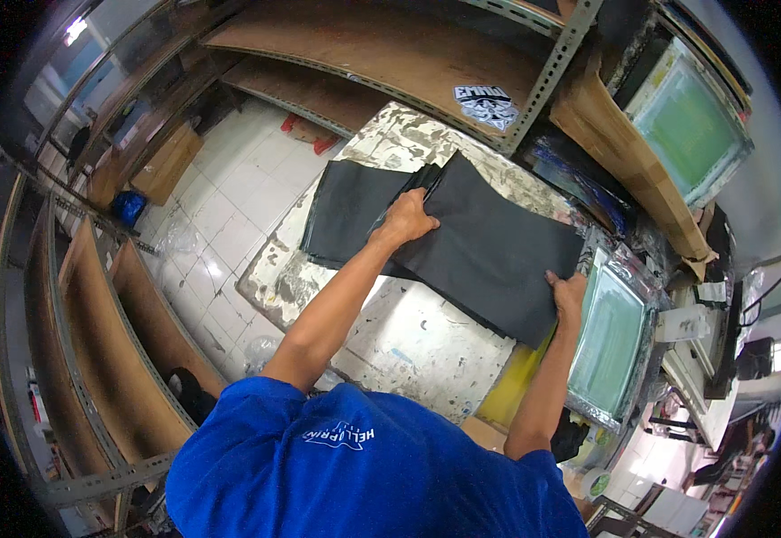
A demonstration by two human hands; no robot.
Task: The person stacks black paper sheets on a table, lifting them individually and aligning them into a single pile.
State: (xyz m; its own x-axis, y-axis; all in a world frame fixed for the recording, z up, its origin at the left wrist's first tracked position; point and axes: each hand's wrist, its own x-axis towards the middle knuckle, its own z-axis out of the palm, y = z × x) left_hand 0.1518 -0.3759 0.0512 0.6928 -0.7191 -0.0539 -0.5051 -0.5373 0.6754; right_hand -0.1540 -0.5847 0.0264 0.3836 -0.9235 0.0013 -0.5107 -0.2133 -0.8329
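Note:
A stack of black fabric pieces [498, 242] lies across a paint-stained white table [390, 341]. Its left part [345, 211] rests flat, while the right part is angled over it, with bunched edges where the two meet. My left hand [408, 218] is closed on those bunched edges near the middle, thumb on top. At the right end, my right hand [569, 294] pinches the border of the upper pieces. The fingers beneath the fabric are partly hidden. Just beyond my right hand lies a framed printing screen [607, 336] with pale green mesh.
Wooden shelves on a perforated metal frame [556, 72] stand behind the table, bearing a black-and-white printed piece [486, 107]. Cardboard [632, 161] and another green screen [690, 121] lean at the right. More shelving [121, 332] lines the left; a yellow sheet [511, 386] lies near me.

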